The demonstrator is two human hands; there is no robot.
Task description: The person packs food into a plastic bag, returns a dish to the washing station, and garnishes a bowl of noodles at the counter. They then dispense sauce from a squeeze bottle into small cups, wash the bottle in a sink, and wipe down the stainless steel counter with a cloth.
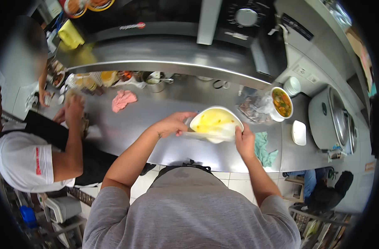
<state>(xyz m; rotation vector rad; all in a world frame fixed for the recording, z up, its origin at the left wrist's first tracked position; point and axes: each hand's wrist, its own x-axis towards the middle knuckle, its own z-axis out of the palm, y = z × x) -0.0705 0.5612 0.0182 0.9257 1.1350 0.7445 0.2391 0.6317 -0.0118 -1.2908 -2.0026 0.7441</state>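
The step in hand seemed to be handling a white bowl [240,123] streaked with yellow, held up over the front part of the counter [160,106], well in from its left and right ends. The next move, as judged, called for a steady two-handed grip and a controlled tilt. The left hand [175,124] was partly closed, pinching at the bowl's left side, where clear plastic seemed to hang; the right hand [244,141] gripped the opposite side, thumb by the rim. A green cloth [264,150] lay near the counter's front edge.
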